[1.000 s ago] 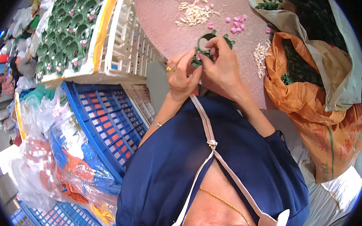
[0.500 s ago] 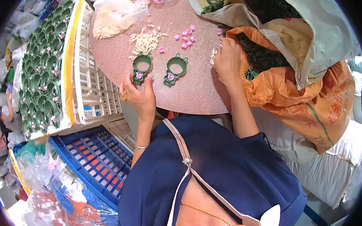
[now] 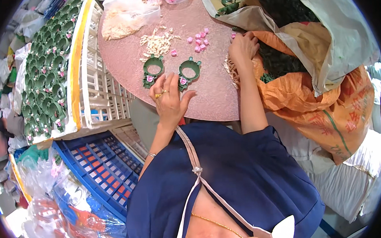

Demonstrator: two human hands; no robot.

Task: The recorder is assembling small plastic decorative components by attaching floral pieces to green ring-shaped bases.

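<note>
Two green plastic ring pieces, the left one [image 3: 148, 81] and the right one [image 3: 195, 76], lie on the pink round table [image 3: 215, 98], each bearing a small pink flower. My left hand [image 3: 170, 103] is open over the near ends of both, thumb spread to the right. It holds nothing that I can see. At the table's right edge my right hand [image 3: 243, 52] has its fingers curled beside a pink flower piece [image 3: 234, 35]; what they grip, if anything, is hidden. Small cream pieces [image 3: 231, 70] lie below that wrist.
Farther back are loose cream pieces [image 3: 159, 43], pink flower pieces [image 3: 200, 42] and a clear bag [image 3: 131, 11]. An orange sack [image 3: 311, 94] with dark green pieces adjoins the table's right side. Left stands a white crate [image 3: 105, 80] beside rows of green pieces [image 3: 44, 80].
My left hand has moved right, from the left ring piece to between both. My right hand has shifted slightly away from me, uncovering more of the cream pieces by its wrist.
</note>
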